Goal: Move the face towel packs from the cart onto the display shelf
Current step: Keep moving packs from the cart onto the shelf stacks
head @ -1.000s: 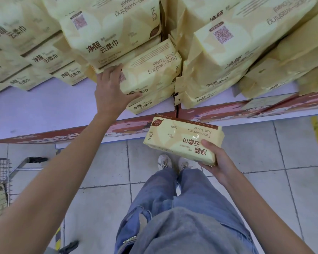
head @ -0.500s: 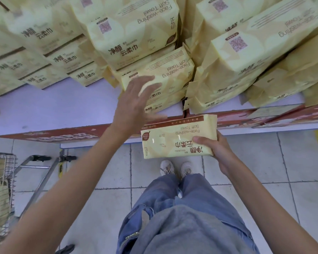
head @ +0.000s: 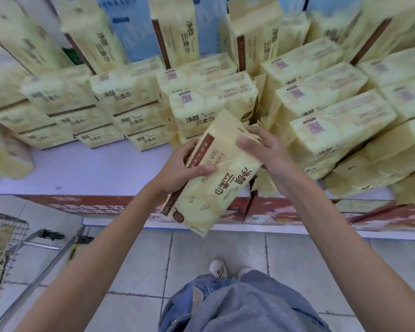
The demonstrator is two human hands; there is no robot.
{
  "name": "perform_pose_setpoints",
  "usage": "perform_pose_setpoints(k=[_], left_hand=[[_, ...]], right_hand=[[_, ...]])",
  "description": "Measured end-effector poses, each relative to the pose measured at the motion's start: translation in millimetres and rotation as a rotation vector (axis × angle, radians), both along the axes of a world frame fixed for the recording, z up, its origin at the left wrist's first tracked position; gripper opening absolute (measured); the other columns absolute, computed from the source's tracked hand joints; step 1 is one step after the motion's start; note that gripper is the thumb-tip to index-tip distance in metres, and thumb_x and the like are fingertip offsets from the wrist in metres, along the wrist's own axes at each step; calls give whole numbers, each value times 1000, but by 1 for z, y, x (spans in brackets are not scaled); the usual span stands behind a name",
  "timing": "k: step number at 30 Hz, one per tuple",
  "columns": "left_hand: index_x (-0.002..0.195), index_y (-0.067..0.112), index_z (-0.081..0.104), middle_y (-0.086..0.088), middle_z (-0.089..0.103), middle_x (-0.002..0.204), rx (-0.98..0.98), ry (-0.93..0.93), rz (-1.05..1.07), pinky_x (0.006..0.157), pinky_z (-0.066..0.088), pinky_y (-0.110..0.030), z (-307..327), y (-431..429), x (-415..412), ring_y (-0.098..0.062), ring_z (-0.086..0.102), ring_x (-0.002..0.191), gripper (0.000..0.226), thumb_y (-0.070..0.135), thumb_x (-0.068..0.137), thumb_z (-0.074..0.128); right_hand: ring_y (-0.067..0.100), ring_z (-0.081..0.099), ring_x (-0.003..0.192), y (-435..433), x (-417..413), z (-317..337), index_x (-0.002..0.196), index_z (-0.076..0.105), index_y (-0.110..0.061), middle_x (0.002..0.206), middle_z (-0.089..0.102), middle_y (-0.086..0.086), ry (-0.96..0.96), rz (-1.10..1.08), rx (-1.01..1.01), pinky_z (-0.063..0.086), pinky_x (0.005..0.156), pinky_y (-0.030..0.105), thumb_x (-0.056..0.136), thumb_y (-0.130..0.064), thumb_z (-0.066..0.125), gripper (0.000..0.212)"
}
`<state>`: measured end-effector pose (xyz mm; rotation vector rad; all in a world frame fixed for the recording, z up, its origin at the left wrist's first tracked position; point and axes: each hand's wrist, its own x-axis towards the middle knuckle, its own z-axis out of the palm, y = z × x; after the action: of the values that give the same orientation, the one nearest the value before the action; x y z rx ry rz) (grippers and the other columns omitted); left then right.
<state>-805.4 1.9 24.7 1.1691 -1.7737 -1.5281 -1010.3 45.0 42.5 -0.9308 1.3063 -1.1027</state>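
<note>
While pack (head: 225, 185) tilts over shelf (head: 94, 168) | left grip (head: 180, 168) clasps left edge | right grip (head: 266, 152) clasps upper right

Your head camera looks forward and steeply down, close over your left hand (head: 177, 170) and right hand (head: 267, 152); the shelf (head: 94, 168) lies beyond them, floor tiles (head: 216, 250) beneath.

Pale grey tiled floor (head: 297, 271) under you, your faded blue jeans (head: 244, 307) at the bottom edge, your light shoes (head: 218, 269) side by side on the tiles, blue packages (head: 130, 32) upright at the top.
</note>
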Motion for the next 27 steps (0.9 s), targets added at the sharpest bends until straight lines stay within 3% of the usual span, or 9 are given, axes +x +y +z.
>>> perform_pose_setpoints(k=[4, 7, 10, 12, 14, 18, 20, 23, 27], left_hand=[[117, 12, 57, -1, 71, 101, 36, 277, 339, 76, 56, -39, 13, -6, 6, -22, 70, 91, 74, 47, 54, 75], [128, 4, 49, -5, 68, 107, 66, 585, 609, 79, 56, -39, 26, -15, 3, -21, 68, 95, 72, 32, 66, 73], [136, 5, 40, -10, 61, 116, 95, 813, 721, 94, 50, -46, 33, -22, -6, -25, 62, 102, 71, 20, 72, 67], [140, 5, 32, -13, 55, 121, 86, 866, 722, 93, 47, -47, 34, -24, -13, -26, 58, 105, 74, 12, 75, 67], [142, 6, 28, -13, 54, 121, 54, 858, 689, 91, 48, -45, 32, -24, -18, -25, 58, 106, 79, 8, 74, 67], [142, 7, 31, -5, 63, 110, -2, 801, 594, 92, 51, -41, 29, -24, -16, -19, 64, 101, 98, 23, 57, 78], [131, 8, 44, 1, 68, 102, -32, 754, 560, 78, 56, -30, 27, -26, -7, -14, 67, 94, 86, 28, 54, 78], [110, 14, 55, 10, 73, 86, -113, 590, 532, 68, 54, -20, 20, -29, 11, -7, 69, 84, 81, 44, 43, 90], [108, 19, 58, 7, 74, 94, -150, 225, 426, 72, 57, -24, 1, -29, 28, -10, 70, 89, 91, 51, 30, 93]], right_hand=[[13, 56, 96, -12, 7, 6, 131, 44, -30, 114, 59, -6, -47, -109, 17, 42, 91, 31, 72, -65, 51, 68], [17, 53, 95, -6, 10, -6, 128, 46, -29, 114, 57, 1, -115, -136, 199, 42, 84, 35, 75, -67, 50, 65], [30, 55, 101, -2, 11, -19, 124, 47, -20, 117, 56, 14, -414, -73, 428, 46, 78, 48, 67, -68, 55, 75], [45, 53, 113, -6, 15, -18, 120, 50, -18, 124, 56, 26, -692, 41, 488, 46, 86, 60, 61, -69, 60, 79], [51, 51, 114, -15, 22, -10, 120, 53, -16, 124, 56, 30, -832, 58, 489, 41, 93, 63, 57, -70, 63, 84], [41, 60, 103, -35, 28, 7, 108, 61, -7, 110, 64, 22, -816, -135, 455, 51, 75, 50, 56, -65, 70, 79], [37, 60, 103, -44, 21, 10, 107, 60, -6, 109, 65, 19, -850, -222, 441, 52, 75, 48, 64, -58, 73, 69], [32, 62, 104, -54, 11, 9, 114, 59, -9, 113, 65, 15, -871, -323, 388, 54, 81, 45, 68, -45, 76, 61], [29, 62, 105, -61, 8, -7, 122, 56, -15, 115, 65, 11, -750, -402, 243, 52, 90, 46, 70, -39, 76, 61]])
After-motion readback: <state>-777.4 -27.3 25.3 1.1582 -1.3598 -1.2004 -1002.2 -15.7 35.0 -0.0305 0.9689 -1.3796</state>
